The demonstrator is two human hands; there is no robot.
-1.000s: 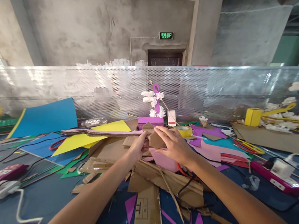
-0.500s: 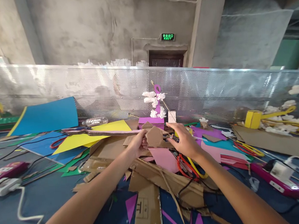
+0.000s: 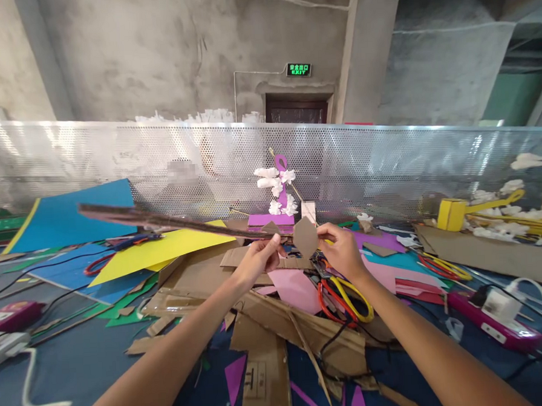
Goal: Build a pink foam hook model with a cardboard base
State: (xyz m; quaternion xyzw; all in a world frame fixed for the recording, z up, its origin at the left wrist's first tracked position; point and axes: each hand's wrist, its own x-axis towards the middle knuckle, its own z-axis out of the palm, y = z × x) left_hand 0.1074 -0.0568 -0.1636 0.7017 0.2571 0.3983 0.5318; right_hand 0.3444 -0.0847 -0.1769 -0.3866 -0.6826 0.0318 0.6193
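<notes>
My left hand (image 3: 256,259) pinches the near end of a long brown cardboard strip (image 3: 163,221), which is lifted off the table and reaches far to the left. My right hand (image 3: 341,248) grips the small house-shaped cardboard end piece (image 3: 304,237) of that strip. Both hands are closed on it above a heap of cardboard scraps (image 3: 277,312). Just behind them stands a purple paper model with white tissue flowers (image 3: 277,193).
Blue (image 3: 71,213) and yellow (image 3: 164,248) sheets lie at the left. Red and yellow scissors (image 3: 348,296) lie under my right wrist. A perforated metal screen (image 3: 387,160) closes off the back. A glue gun (image 3: 490,319) with cable lies right, a yellow cardboard model (image 3: 453,211) beyond it.
The long cardboard strip lay on the table; now it is lifted and tilted up to the left. My right hand came off the pink sheet and took hold of the strip's end piece.
</notes>
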